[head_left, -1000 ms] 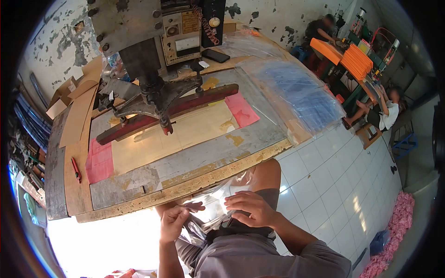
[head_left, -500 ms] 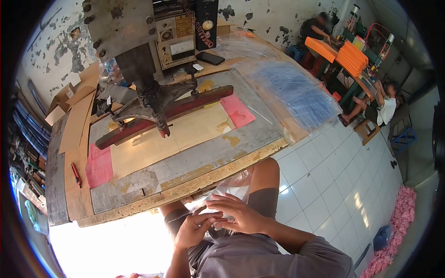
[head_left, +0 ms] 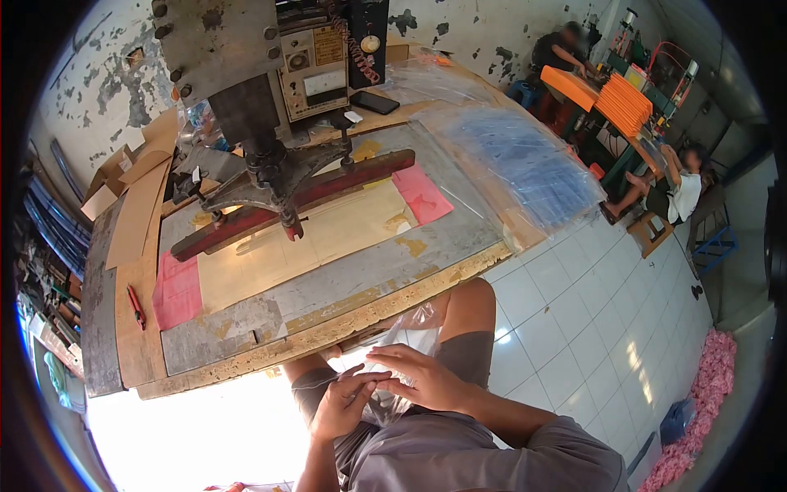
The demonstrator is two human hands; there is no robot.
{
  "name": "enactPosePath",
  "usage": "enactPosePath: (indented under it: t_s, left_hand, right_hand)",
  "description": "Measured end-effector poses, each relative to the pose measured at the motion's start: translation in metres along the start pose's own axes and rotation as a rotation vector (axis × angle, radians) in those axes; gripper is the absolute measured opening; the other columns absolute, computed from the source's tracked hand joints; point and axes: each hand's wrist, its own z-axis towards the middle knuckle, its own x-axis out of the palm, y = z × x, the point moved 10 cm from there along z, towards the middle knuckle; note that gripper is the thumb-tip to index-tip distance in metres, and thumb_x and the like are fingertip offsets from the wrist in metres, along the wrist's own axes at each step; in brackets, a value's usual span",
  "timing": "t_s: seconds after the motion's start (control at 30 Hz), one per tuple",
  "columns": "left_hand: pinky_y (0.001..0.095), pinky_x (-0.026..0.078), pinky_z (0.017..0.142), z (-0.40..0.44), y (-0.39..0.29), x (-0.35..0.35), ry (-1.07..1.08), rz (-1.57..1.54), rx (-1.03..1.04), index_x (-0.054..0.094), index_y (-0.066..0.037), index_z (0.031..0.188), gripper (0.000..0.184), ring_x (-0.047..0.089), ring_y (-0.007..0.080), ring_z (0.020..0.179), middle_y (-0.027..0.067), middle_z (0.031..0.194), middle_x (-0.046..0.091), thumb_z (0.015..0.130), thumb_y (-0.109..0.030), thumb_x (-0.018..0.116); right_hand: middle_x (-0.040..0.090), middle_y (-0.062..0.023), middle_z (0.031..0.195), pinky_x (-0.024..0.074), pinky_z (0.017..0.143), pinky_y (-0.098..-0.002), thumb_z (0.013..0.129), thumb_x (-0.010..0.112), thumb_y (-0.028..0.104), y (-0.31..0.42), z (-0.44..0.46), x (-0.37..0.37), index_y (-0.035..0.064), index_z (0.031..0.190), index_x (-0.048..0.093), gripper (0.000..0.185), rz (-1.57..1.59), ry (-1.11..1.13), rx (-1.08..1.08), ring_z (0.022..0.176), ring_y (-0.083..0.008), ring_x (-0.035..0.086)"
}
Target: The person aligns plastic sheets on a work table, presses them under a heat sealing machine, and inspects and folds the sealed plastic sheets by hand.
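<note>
Glossy clear plastic sheets (head_left: 525, 164) lie beside a scuffed, dull metal plate (head_left: 328, 299) edged with rough wood (head_left: 393, 310).

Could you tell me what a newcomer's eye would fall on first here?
Probably the heavy metal press at upper left, its red bar above a tan sheet flanked by pink pieces. Next, the bright orange stack at upper right and the pink heap at lower right.

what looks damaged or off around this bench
The wall behind has paint flaked off in dark patches, and the bench's front edge looks chipped and pitted. Nothing visibly spilled.
</note>
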Motion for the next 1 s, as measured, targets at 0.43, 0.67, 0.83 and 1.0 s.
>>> enactPosePath:
  t_s: [0.43, 0.67, 0.83, 1.0]
  left_hand:
    - [0.0482, 0.036, 0.117, 0.004, -0.009, -0.003, -0.047, 0.040, 0.049, 0.072, -0.003, 0.120, 0.025, 0.069, 0.0257, 0.087, 0.0106, 0.084, 0.071, 0.106, -0.014, 0.054]
    - [0.0473, 0.039, 0.113, 0.007, -0.002, -0.001, -0.005, 0.089, 0.025, 0.073, -0.003, 0.116, 0.023, 0.067, 0.0289, 0.089, 0.0137, 0.086, 0.069, 0.105, -0.014, 0.056]
    - [0.0419, 0.046, 0.100, 0.006, -0.006, -0.001, 0.006, 0.028, -0.014, 0.074, -0.001, 0.114, 0.023, 0.066, 0.0299, 0.093, 0.0145, 0.096, 0.073, 0.104, -0.013, 0.057]
    - [0.0408, 0.047, 0.096, 0.005, -0.008, -0.002, -0.030, 0.040, 0.042, 0.074, 0.001, 0.115, 0.023, 0.065, 0.0315, 0.101, 0.0177, 0.105, 0.074, 0.103, -0.010, 0.059]
  right_hand:
    - [0.070, -0.0114, 0.128, 0.0520, 0.105, -0.0405, 0.092, 0.076, 0.013, -0.003, 0.001, -0.004, 0.0030, 0.127, 0.069, 0.036, -0.091, -0.032, -0.058, 0.125, -0.0269, 0.063]
    - [0.070, -0.0101, 0.129, 0.0506, 0.107, -0.0404, 0.093, 0.075, 0.014, -0.001, 0.004, -0.003, 0.0033, 0.127, 0.069, 0.035, -0.090, -0.031, -0.071, 0.127, -0.0263, 0.063]
    - [0.070, -0.0128, 0.123, 0.0522, 0.101, -0.0414, 0.094, 0.074, 0.018, -0.003, 0.002, -0.002, 0.0029, 0.123, 0.070, 0.032, -0.126, -0.019, -0.078, 0.118, -0.0286, 0.066]
    - [0.070, -0.0112, 0.120, 0.0522, 0.097, -0.0408, 0.093, 0.075, 0.018, -0.004, 0.001, 0.002, 0.0042, 0.122, 0.070, 0.032, -0.121, -0.018, -0.067, 0.113, -0.0282, 0.066]
